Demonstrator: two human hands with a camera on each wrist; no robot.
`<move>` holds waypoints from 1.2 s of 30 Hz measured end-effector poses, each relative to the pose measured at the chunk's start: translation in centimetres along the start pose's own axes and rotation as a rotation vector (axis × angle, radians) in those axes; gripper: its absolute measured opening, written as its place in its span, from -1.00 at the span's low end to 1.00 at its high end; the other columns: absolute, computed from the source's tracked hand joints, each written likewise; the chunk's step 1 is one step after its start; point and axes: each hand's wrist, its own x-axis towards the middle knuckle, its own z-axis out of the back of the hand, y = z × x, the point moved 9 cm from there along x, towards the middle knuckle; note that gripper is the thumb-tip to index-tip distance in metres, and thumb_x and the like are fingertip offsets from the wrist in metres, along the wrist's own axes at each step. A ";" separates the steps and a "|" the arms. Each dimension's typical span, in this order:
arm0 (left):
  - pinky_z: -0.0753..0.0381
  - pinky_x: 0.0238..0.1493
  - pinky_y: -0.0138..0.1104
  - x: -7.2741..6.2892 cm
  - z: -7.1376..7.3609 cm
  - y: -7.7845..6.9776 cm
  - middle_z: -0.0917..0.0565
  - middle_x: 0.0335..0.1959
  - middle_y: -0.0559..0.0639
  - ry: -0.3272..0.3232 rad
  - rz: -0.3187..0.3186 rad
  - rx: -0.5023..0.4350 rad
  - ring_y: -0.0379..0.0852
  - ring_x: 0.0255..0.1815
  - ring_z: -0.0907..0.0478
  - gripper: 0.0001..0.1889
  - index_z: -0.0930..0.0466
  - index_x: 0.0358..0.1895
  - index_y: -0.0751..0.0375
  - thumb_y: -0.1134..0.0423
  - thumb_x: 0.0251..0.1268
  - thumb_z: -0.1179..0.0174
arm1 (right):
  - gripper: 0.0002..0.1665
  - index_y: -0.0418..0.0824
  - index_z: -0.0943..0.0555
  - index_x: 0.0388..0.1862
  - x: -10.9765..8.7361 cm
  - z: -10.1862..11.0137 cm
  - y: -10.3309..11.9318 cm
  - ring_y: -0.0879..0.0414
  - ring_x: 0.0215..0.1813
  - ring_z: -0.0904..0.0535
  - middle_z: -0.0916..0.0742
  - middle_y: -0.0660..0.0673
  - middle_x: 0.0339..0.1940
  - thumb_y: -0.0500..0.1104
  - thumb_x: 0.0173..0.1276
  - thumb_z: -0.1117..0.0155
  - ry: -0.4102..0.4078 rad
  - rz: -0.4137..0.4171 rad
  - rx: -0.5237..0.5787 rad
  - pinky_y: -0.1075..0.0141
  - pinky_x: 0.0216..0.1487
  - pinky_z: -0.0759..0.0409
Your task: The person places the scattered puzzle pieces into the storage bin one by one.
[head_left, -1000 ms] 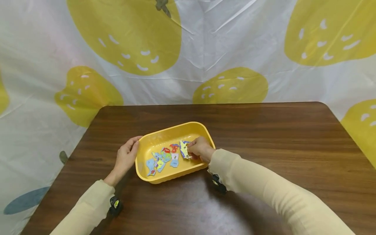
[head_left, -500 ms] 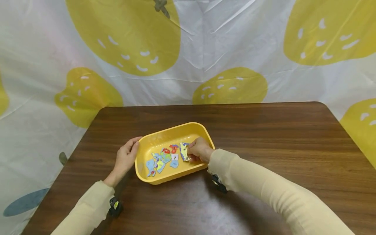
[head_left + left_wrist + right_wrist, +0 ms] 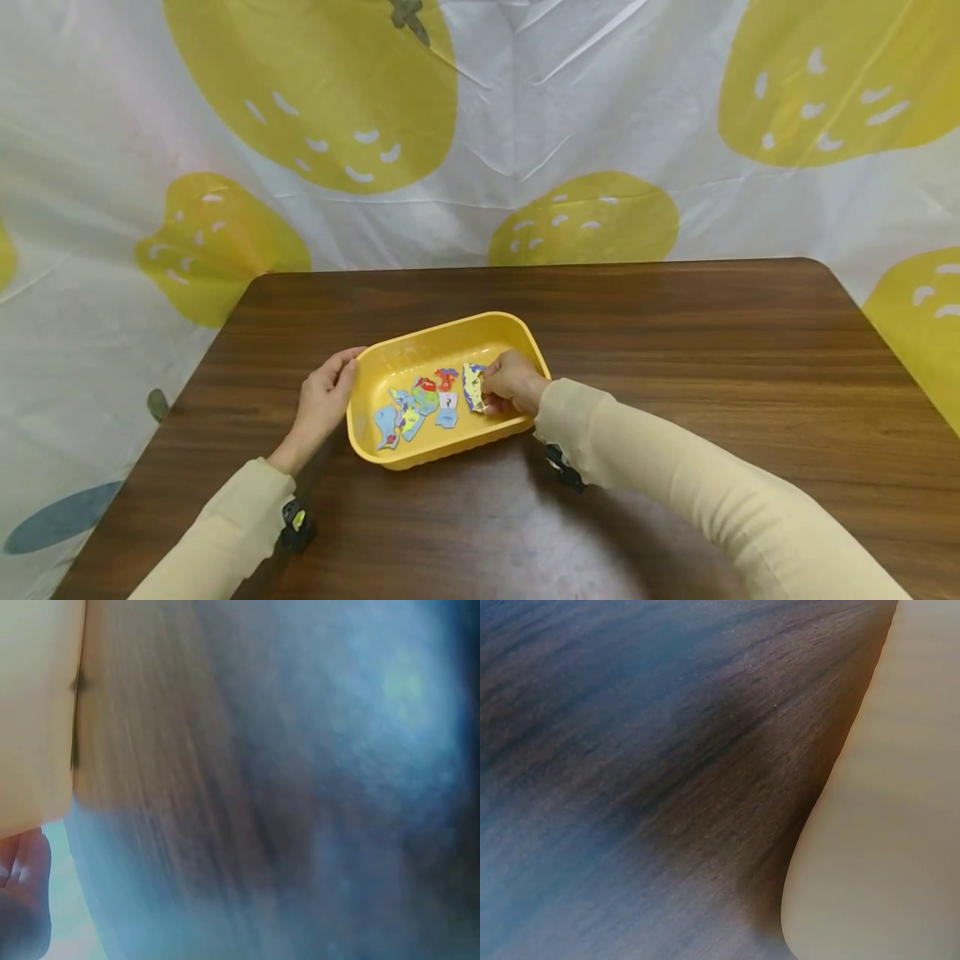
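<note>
A yellow plastic tub (image 3: 405,457) stands at a slant on the table. My left hand (image 3: 321,400) rests against its left end, fingers at the far corner and thumb along the outer wall. In the left wrist view that hand (image 3: 26,896) shows partly, just past the tub's wall (image 3: 34,712). Inside the tub, my right hand (image 3: 513,382) pinches a pale yellow, blue-edged puzzle piece (image 3: 472,387) near the right end; my fingers cover part of it. To its left lie a red piece (image 3: 446,379), a white and blue piece (image 3: 447,410) and several blue, green and yellow ones (image 3: 387,423).
The dark wooden table (image 3: 712,367) extends around the tub. Behind it hangs a white cloth (image 3: 487,125) printed with yellow fruit. In the right wrist view the tub's outer wall (image 3: 885,825) fills the right side.
My right hand and the yellow piece stay almost in place, the piece tilting slightly. The whole head view shifts a little. My left hand keeps its place at the tub.
</note>
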 end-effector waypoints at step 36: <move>-0.49 -0.35 -0.56 0.0 0.1 -0.2 -0.67 -0.10 0.20 -0.017 -0.018 0.025 -0.23 -0.34 -0.56 -0.67 -0.55 0.12 0.22 0.18 0.47 0.06 | -0.77 -0.31 -0.44 -0.62 0.0 0.1 0.3 0.21 -0.78 -0.36 -0.48 -0.06 -0.83 -0.50 0.17 -0.09 0.020 0.051 -0.061 0.47 -0.74 -0.33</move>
